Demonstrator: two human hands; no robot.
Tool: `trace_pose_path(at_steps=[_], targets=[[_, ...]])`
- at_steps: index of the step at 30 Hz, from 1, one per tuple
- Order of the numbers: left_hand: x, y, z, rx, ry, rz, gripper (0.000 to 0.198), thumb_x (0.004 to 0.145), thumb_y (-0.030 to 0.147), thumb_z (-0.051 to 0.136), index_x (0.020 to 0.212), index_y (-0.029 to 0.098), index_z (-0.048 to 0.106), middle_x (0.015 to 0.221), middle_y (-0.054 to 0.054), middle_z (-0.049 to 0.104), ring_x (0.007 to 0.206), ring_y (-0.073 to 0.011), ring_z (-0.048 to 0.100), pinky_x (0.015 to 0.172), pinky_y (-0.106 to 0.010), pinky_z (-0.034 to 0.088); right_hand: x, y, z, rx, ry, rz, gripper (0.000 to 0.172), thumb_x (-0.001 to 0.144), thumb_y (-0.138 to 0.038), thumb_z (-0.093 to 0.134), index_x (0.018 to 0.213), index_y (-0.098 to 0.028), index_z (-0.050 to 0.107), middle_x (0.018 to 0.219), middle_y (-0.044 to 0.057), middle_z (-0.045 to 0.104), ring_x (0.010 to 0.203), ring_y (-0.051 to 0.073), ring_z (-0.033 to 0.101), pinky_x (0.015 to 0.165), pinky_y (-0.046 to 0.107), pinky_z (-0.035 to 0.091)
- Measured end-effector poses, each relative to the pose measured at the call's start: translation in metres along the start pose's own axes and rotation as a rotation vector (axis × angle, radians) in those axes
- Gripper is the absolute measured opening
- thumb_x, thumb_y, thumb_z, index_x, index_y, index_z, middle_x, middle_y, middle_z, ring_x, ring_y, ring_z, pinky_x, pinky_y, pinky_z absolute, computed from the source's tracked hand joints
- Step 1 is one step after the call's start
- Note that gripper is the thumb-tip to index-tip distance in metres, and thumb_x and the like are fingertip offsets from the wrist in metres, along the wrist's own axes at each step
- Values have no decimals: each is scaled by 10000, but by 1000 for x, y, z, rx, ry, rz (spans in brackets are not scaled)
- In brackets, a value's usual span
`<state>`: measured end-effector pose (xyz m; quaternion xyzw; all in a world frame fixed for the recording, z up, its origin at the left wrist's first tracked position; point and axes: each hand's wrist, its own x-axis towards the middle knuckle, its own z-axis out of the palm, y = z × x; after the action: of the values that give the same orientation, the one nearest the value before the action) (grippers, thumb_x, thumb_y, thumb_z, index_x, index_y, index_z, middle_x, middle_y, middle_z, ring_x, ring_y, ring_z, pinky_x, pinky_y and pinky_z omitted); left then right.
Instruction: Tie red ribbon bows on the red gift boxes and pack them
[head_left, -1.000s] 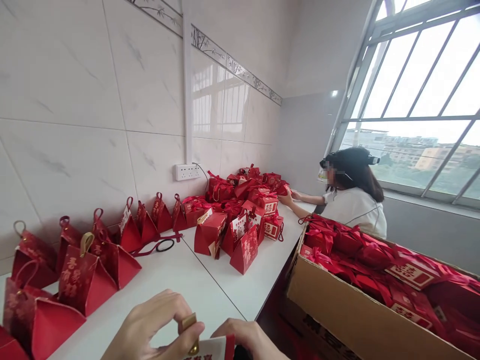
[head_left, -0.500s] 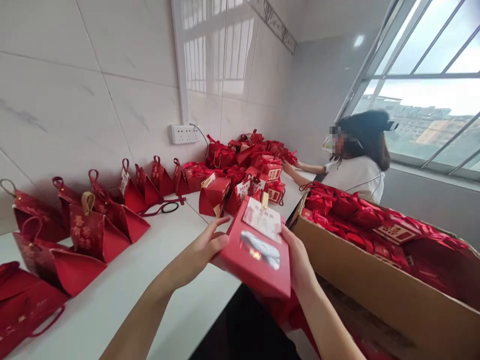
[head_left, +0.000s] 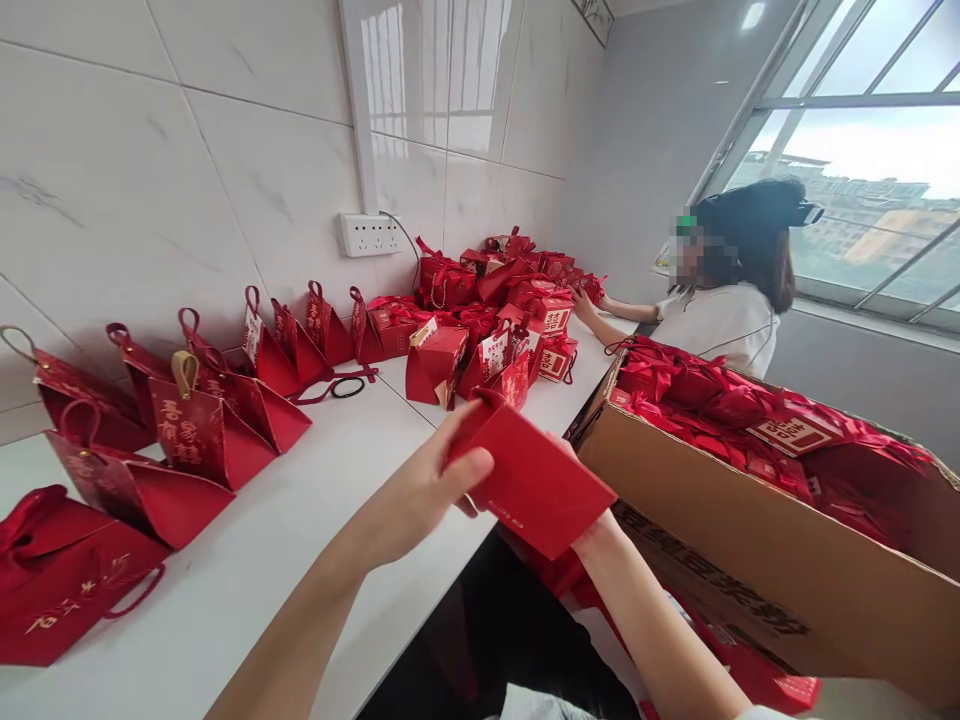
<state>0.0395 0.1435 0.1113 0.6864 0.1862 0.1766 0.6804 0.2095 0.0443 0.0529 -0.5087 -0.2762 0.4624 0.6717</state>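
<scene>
Biggest thing here is the white table (head_left: pixel 315 520) running along the tiled wall, left side of the scene, from near to far. Right next to it on the right sits a big open cardboard box (head_left: pixel 720 560) stuffed with red ribbon-tied gift boxes (head_left: pixel 720 410). Far end, by the window, a co-worker (head_left: pixel 724 300) leans in with a hand (head_left: pixel 583 302) on the far pile of red boxes (head_left: pixel 517 300).

Along the wall on the table there's a row of red triangular gift bags with loop handles (head_left: pixel 202 420), a couple lying flat at the near left. A white power strip (head_left: pixel 370 234) is on the wall, and a black hair tie (head_left: pixel 347 387) lies on the table just past the bags.

Now the main bit: a red gift box (head_left: pixel 536 480), held tilted over the near table edge, between table and cardboard box. Left hand (head_left: pixel 420 495) is clamped on its left edge, thumb on top. Right hand (head_left: pixel 600 525) is mostly hidden under the box's right corner, looks like it's supporting it from below, though I can't tell how its fingers sit.
</scene>
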Motion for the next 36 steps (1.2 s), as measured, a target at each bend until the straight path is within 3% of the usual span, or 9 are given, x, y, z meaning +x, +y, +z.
trace_pose_path(at_steps=[2,4,8,13,16,19,26,33,36], targets=[[1,-3,-11,-43,54,6,831,754,741,427,1422,265,291,1181,-108,591,941,-246,624,789,-360,501,-3,-6,-2,71,99,-12,445,780,-536,583,1007,-158,643,951,96,731,829,255,704,696,368,583],[4,-5,-20,-43,103,3,843,758,751,401,1429,255,285,1297,-117,534,1090,-277,576,914,-395,448,-7,-13,-5,30,148,-114,459,707,-483,693,1041,-175,622,1005,84,721,823,251,703,641,334,590],[10,-7,-19,-10,154,10,687,806,603,523,1363,217,405,1363,-115,496,1224,-285,483,993,-392,388,-17,-21,-8,-147,21,-223,384,708,-448,720,989,-197,643,997,58,722,788,229,705,605,308,599],[14,-7,-8,-70,201,149,441,842,503,545,1138,180,593,1062,-75,677,992,-227,624,851,-321,473,-23,-25,-2,-196,-82,-245,347,744,-434,699,1005,-206,671,928,45,735,773,224,708,664,330,605],[12,-6,-7,-51,222,199,332,836,466,570,978,174,644,891,-43,695,829,-186,654,713,-268,500,-26,-26,-1,-263,-111,-296,346,733,-424,711,1002,-208,683,928,46,734,781,232,705,664,336,604],[10,-3,-9,-61,251,227,270,814,432,610,885,174,647,852,-31,693,759,-158,653,647,-237,505,-28,-25,-2,-314,-158,-327,319,742,-391,711,1003,-211,686,924,45,728,797,224,699,644,314,602],[7,3,-7,-55,263,205,285,785,436,648,915,184,621,907,-32,700,764,-138,659,660,-220,521,-27,-18,-10,-394,-272,-292,369,768,-408,685,1080,-212,659,952,59,715,820,219,684,633,301,595],[14,12,13,39,423,231,262,736,402,694,705,167,582,617,30,590,553,-79,582,498,-160,445,-36,-27,-27,-360,-339,-239,354,796,-384,662,1115,-230,646,950,49,718,811,211,686,643,285,571],[26,20,23,-65,271,189,338,769,504,598,766,167,627,650,-5,623,538,-118,601,438,-192,437,-38,-30,-37,-229,-281,-124,386,834,-428,601,1141,-195,627,968,65,708,855,226,677,727,325,556]])
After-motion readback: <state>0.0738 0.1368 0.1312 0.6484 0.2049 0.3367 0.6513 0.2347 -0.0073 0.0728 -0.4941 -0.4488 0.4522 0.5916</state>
